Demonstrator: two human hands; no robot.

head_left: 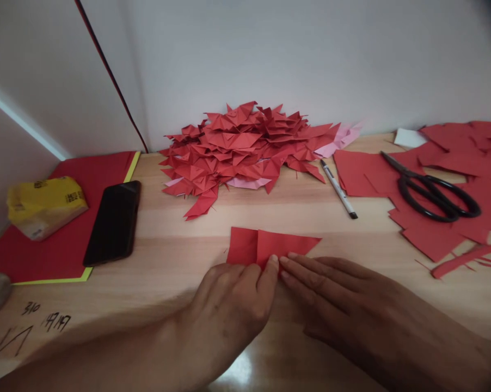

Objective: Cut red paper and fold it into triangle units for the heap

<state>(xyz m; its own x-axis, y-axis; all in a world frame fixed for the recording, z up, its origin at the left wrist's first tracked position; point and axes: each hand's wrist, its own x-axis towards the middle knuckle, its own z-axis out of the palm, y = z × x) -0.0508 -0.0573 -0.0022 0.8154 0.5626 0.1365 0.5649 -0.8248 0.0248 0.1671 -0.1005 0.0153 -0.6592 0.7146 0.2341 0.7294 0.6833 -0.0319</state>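
A partly folded red paper (280,243) lies on the wooden table, its right end coming to a point. My left hand (239,296) presses on the lower edge of the paper, fingers curled and the index fingertip on it. Beside it, my right hand (335,288) lies with fingers extended, close together, their tips on the paper's lower edge and nearly touching the left fingertip. The part of the paper under the fingers is hidden.
A heap of folded red pieces (241,141) rests against the wall. Right: a pen (338,189), black-handled scissors (429,190) and red paper squares (433,239). Left: a phone (112,223) and a yellow packet (45,204) on red sheets (61,261).
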